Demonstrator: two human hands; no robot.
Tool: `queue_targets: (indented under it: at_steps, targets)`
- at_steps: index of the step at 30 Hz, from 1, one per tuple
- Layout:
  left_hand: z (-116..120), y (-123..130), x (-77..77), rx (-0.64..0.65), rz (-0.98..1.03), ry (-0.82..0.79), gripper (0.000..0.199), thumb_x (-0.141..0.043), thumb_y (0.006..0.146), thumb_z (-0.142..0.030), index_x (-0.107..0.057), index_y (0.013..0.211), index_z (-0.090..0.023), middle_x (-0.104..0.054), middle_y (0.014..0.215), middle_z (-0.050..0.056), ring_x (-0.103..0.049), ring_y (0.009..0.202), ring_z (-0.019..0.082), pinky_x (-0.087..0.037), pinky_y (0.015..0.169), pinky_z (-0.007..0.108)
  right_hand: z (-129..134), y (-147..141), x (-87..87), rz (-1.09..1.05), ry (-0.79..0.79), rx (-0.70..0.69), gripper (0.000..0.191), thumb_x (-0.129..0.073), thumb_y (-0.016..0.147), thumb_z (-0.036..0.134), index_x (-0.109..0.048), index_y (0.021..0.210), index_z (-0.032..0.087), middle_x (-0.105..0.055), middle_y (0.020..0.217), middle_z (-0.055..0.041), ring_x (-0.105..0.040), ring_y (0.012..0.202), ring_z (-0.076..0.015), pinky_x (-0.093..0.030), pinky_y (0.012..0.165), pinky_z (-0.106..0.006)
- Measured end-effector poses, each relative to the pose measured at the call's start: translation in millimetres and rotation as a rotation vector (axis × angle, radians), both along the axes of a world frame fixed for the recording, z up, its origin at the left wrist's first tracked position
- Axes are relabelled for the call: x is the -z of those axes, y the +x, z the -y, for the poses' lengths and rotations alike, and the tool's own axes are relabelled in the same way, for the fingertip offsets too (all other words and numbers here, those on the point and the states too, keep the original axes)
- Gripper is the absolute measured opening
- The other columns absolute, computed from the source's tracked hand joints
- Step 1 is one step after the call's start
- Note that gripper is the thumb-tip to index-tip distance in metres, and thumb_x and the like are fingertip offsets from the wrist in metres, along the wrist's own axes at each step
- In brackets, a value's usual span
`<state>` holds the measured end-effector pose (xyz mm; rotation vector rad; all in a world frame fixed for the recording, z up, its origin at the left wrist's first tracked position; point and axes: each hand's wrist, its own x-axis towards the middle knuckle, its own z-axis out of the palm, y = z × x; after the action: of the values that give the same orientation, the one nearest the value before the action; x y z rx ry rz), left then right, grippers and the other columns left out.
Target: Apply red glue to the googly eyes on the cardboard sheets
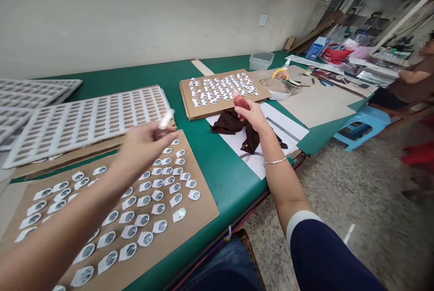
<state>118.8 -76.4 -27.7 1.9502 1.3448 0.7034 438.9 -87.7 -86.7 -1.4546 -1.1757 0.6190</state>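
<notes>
My left hand point(145, 142), blurred, pinches a small white piece point(166, 119) above the near cardboard sheet point(203, 209). On that sheet lie rows of round silvery pieces on white tabs point(161, 226). My right hand point(254, 117) is closed around a reddish-brown object with a pale tip point(240, 101); its exact kind is unclear. This hand is over a crumpled dark brown cloth point(228, 122) and white paper point(244, 164), close to a stack of cardboard point(200, 112) bearing more of the round pieces.
White slotted trays point(84, 117) stand at the left on the green table point(217, 182). Farther back are a clear plastic tub point(261, 61) and a yellow tape roll point(280, 74). A blue stool point(364, 124) and a seated person point(412, 78) are at the right.
</notes>
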Motion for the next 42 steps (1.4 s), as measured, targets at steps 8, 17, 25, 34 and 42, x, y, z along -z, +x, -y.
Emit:
queue_targets:
  at_steps: [8,17,25,34,42]
  targets:
    - [-86.1,116.7,82.5,0.208,-0.087,-0.044,0.031,-0.073,0.056,-0.030,-0.072,0.085,-0.020,-0.068,0.082,0.003,-0.059,0.079,0.021,-0.041,0.066,0.026,25.7,17.3,-1.6,0.464,-0.354,-0.448,0.029,-0.067,0.070,0.037,-0.066,0.094,0.021,-0.066,0.087,-0.0015,-0.060,0.079,-0.0172,-0.042,0.067,-0.025]
    - [-95.2,132.7,92.1,0.136,0.089,-0.345,0.027,-0.067,0.064,-0.041,-0.062,0.073,-0.016,-0.034,0.043,-0.008,-0.028,0.038,0.006,-0.020,0.041,0.022,20.6,17.0,-0.9,0.705,-0.507,-0.312,0.021,-0.062,0.071,0.040,-0.057,0.069,0.020,-0.062,0.069,-0.0032,-0.055,0.060,-0.0159,-0.032,0.049,-0.026]
    - [-89.4,142.5,85.9,0.158,0.248,-0.622,0.043,-0.063,0.070,-0.058,-0.057,0.075,-0.015,-0.058,0.061,0.002,-0.017,0.035,0.001,-0.013,0.036,0.020,19.2,9.8,-0.5,0.757,-0.446,-0.262,0.021,-0.060,0.073,0.041,-0.061,0.077,0.021,-0.064,0.073,-0.0038,-0.056,0.064,-0.0169,-0.033,0.054,-0.027]
    - [-94.2,137.6,87.8,0.186,0.155,-0.532,0.033,-0.074,0.060,-0.043,-0.063,0.072,-0.014,-0.031,0.039,-0.008,-0.019,0.036,0.004,-0.013,0.038,0.021,20.3,3.2,-0.4,0.818,-0.435,-0.243,0.019,-0.058,0.075,0.039,-0.061,0.081,0.021,-0.064,0.076,-0.0046,-0.056,0.066,-0.0190,-0.031,0.053,-0.028]
    - [-91.5,144.8,93.1,0.209,0.022,-0.181,0.025,-0.065,0.064,-0.036,-0.058,0.054,-0.014,-0.034,0.043,-0.006,-0.027,0.044,0.007,-0.018,0.046,0.024,20.6,3.5,0.1,0.788,-0.381,-0.208,0.018,-0.058,0.077,0.039,-0.060,0.078,0.021,-0.065,0.077,-0.0050,-0.057,0.068,-0.0188,-0.030,0.053,-0.027]
